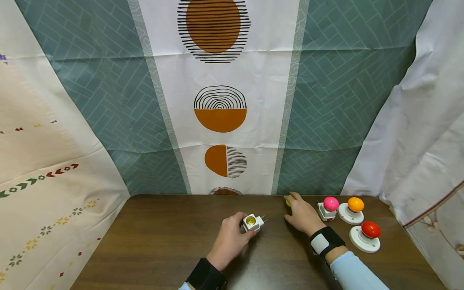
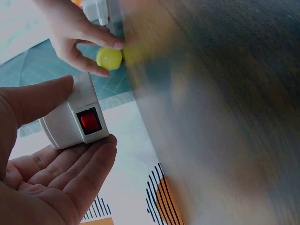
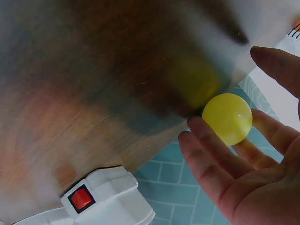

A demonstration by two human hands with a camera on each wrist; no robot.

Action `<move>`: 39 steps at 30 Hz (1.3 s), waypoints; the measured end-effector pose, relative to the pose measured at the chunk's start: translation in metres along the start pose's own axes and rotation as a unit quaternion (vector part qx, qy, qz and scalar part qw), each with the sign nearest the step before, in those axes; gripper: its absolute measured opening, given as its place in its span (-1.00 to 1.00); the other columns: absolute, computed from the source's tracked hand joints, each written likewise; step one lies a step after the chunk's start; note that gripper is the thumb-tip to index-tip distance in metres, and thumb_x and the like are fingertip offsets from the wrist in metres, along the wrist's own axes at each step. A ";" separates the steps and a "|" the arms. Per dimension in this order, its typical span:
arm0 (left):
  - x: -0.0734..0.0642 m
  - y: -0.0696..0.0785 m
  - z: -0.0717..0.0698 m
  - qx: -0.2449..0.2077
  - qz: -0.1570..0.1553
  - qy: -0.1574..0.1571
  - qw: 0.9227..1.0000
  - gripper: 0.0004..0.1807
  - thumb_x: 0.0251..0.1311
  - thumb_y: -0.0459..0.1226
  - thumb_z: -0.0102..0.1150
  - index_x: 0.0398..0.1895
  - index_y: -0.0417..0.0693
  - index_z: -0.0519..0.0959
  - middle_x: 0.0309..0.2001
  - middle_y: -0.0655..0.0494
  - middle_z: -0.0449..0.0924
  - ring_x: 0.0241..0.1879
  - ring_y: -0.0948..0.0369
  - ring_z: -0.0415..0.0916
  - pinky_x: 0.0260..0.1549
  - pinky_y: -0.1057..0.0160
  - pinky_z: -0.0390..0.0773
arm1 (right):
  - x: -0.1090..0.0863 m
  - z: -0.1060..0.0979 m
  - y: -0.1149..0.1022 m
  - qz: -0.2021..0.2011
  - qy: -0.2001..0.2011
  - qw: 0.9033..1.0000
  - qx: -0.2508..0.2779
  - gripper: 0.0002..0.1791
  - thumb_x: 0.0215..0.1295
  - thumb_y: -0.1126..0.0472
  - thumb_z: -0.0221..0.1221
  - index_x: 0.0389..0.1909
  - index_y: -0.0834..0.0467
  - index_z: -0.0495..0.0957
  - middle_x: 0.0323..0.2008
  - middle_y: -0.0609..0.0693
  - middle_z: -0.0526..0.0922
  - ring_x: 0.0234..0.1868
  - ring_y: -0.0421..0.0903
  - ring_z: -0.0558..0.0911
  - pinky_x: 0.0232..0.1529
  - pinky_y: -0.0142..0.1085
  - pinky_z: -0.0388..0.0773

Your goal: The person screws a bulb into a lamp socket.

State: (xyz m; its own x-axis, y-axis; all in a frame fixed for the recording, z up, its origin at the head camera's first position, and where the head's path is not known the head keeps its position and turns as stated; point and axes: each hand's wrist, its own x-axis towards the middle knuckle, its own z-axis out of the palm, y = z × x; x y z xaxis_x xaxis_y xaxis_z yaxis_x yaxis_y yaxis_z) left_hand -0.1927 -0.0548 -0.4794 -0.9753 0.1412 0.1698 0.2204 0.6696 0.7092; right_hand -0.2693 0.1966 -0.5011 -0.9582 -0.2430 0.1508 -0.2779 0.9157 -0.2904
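Observation:
My left hand (image 1: 230, 239) holds a white plug-in lamp socket (image 1: 253, 222) above the table, thumb on one side and fingers on the other. Its round opening with a brassy inside faces up, and its metal prongs point right. A red rocker switch (image 2: 89, 120) shows on its side in the left wrist view. At the table's back edge, my right hand (image 1: 302, 215) spreads around a yellow round bulb (image 3: 227, 119). Fingertips lie right beside the bulb, while the thumb stands apart from it. Only the bulb's rounded end shows; its base is hidden.
Right of my right hand, a pink bulb (image 1: 331, 203) sits in a white plug-in socket with a red switch (image 3: 81, 198). Beside it are an orange bulb (image 1: 355, 204) and a red bulb (image 1: 371, 229) on round white bases. Patterned cloth (image 1: 232, 121) hangs behind the wooden table (image 1: 156, 241).

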 end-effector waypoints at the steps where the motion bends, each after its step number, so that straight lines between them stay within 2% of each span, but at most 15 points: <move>1: 0.000 0.000 0.000 0.000 0.000 -0.001 1.000 -0.59 -0.11 -0.19 0.43 -0.13 -0.01 0.56 -0.26 0.23 0.64 -0.31 0.36 0.52 -0.36 0.39 0.50 | -0.001 0.000 0.000 0.001 0.001 1.000 -0.001 -0.29 -0.04 0.10 0.38 0.18 0.22 0.42 0.23 0.28 0.32 0.02 0.22 0.56 -0.04 0.06 0.51; 5: -0.001 -0.001 0.000 -0.001 -0.003 -0.002 1.000 -0.60 -0.11 -0.19 0.43 -0.15 -0.01 0.56 -0.27 0.22 0.63 -0.33 0.33 0.52 -0.39 0.39 0.49 | -0.004 -0.001 -0.001 0.000 -0.002 1.000 -0.001 -0.33 -0.06 0.14 0.38 0.14 0.19 0.45 0.18 0.26 0.36 -0.07 0.17 0.59 -0.08 0.03 0.54; 12: -0.003 0.001 0.002 -0.009 -0.008 -0.009 1.000 -0.59 -0.11 -0.20 0.43 -0.14 -0.02 0.55 -0.27 0.22 0.63 -0.32 0.31 0.52 -0.41 0.40 0.48 | -0.011 -0.003 -0.006 -0.015 -0.005 1.000 0.021 -0.37 -0.17 0.34 0.38 0.07 0.13 0.51 0.08 0.14 0.45 -0.12 0.08 0.59 -0.06 0.01 0.55; 17: -0.003 0.003 0.002 -0.007 -0.017 -0.008 1.000 -0.58 -0.12 -0.19 0.44 -0.13 -0.02 0.56 -0.26 0.21 0.63 -0.31 0.33 0.50 -0.40 0.40 0.47 | -0.015 -0.010 -0.010 -0.029 0.026 0.999 0.027 -0.36 -0.21 0.38 0.39 0.04 0.10 0.52 0.03 0.11 0.50 -0.14 0.04 0.60 -0.07 -0.01 0.56; 22: -0.003 0.005 0.001 -0.010 -0.022 -0.008 1.000 -0.58 -0.12 -0.20 0.44 -0.12 -0.01 0.56 -0.23 0.20 0.63 -0.27 0.35 0.50 -0.36 0.38 0.50 | -0.017 -0.025 -0.020 -0.035 0.071 0.996 0.050 -0.38 -0.18 0.37 0.42 0.02 0.04 0.52 -0.01 0.07 0.54 -0.15 0.02 0.61 -0.05 0.01 0.55; 26: -0.002 0.006 0.001 -0.013 -0.020 -0.008 1.000 -0.58 -0.11 -0.22 0.44 -0.11 -0.01 0.56 -0.19 0.18 0.64 -0.21 0.34 0.52 -0.29 0.33 0.54 | -0.018 -0.040 -0.031 -0.030 0.082 0.993 0.083 -0.42 -0.13 0.31 0.43 0.01 -0.01 0.52 -0.05 0.02 0.57 -0.18 -0.02 0.59 -0.06 0.00 0.57; 32: -0.003 0.006 0.003 -0.022 -0.008 -0.001 1.000 -0.58 -0.11 -0.23 0.44 -0.11 0.00 0.57 -0.18 0.18 0.64 -0.19 0.33 0.54 -0.26 0.29 0.57 | -0.023 -0.060 -0.044 -0.023 0.072 0.987 0.139 -0.46 -0.07 0.10 0.42 0.01 -0.03 0.53 -0.15 -0.08 0.63 -0.29 -0.15 0.58 -0.19 -0.20 0.60; 39: -0.004 0.005 0.006 -0.035 0.008 -0.005 0.999 -0.57 -0.10 -0.23 0.43 -0.09 -0.01 0.56 -0.15 0.15 0.65 -0.17 0.32 0.56 -0.26 0.32 0.59 | -0.031 -0.075 -0.057 0.000 0.056 0.978 0.199 -0.44 -0.01 -0.11 0.35 0.03 0.00 0.53 -0.18 -0.10 0.66 -0.29 -0.20 0.63 -0.25 -0.32 0.61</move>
State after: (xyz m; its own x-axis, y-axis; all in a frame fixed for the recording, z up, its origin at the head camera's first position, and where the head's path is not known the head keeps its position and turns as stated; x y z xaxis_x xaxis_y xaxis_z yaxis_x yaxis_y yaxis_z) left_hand -0.1876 -0.0471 -0.4805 -0.9716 0.1586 0.1757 0.2365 0.6151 0.7521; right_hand -0.2190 0.1757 -0.4179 -0.9511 -0.1853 0.2470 -0.3030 0.7136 -0.6316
